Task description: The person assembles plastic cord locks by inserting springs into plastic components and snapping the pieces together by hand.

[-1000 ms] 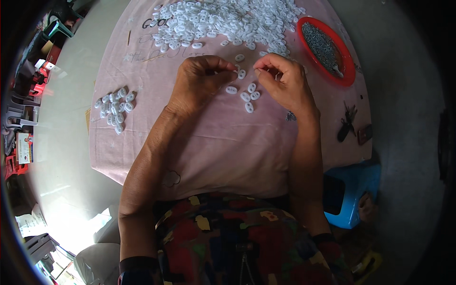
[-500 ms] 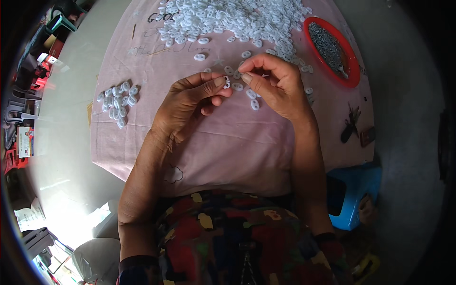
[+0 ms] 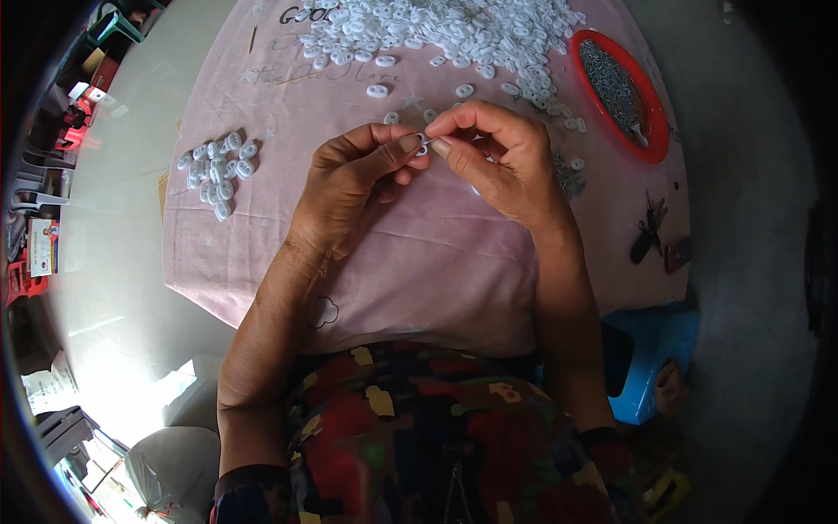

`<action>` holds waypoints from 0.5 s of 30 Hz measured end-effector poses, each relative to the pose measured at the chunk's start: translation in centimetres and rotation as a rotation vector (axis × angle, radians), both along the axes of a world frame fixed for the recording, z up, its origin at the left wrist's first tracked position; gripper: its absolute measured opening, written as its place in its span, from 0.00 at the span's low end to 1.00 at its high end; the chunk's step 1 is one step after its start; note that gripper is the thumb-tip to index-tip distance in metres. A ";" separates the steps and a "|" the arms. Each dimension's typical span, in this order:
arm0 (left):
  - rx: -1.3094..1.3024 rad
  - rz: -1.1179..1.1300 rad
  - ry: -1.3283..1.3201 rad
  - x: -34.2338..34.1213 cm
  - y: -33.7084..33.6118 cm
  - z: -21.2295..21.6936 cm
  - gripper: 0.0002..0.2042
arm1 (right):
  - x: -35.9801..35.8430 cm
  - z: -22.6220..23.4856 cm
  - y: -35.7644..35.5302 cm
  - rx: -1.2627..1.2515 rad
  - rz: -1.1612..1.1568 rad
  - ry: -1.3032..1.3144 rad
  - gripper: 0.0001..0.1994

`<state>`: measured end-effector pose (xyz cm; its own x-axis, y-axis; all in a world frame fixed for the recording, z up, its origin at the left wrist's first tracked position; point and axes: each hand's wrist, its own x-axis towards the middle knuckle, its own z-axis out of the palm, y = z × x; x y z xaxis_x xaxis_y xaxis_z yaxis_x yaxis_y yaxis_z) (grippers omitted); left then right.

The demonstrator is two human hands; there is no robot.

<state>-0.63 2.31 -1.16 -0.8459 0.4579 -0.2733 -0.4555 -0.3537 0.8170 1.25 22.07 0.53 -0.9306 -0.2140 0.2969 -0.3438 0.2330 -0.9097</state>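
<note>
My left hand pinches a small white oval plastic piece with two holes between thumb and fingers, over the middle of the table. Against the right side of that piece, my right hand is closed in a pinch. Whatever its fingertips grip is too small to make out. A few loose white ovals lie on the cloth beyond and partly behind the right hand. Farther off spreads a large heap of the same ovals. At the left sits a small group of white ovals.
A pink cloth covers the table. At the far right, a red oval tray holds small metal pieces like screws; more metal bits lie by my right wrist. Keys and a small dark box are near the right edge, above a blue stool.
My right fingertips have come left and now meet the white oval in my left hand. The left hand has barely moved. The whole view has shifted slightly.
</note>
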 end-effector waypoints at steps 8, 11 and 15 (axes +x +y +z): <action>0.015 0.012 0.012 0.1 0.1 -0.1 0.08 | -0.1 -0.3 -0.1 0.017 -0.014 0.047 0.06; -0.026 0.009 0.036 0.1 0.0 0.0 0.08 | -0.1 -0.4 0.3 0.038 -0.015 0.042 0.06; -0.024 0.019 0.038 0.2 -0.1 -0.2 0.08 | -0.1 -0.2 0.0 0.056 -0.001 0.029 0.05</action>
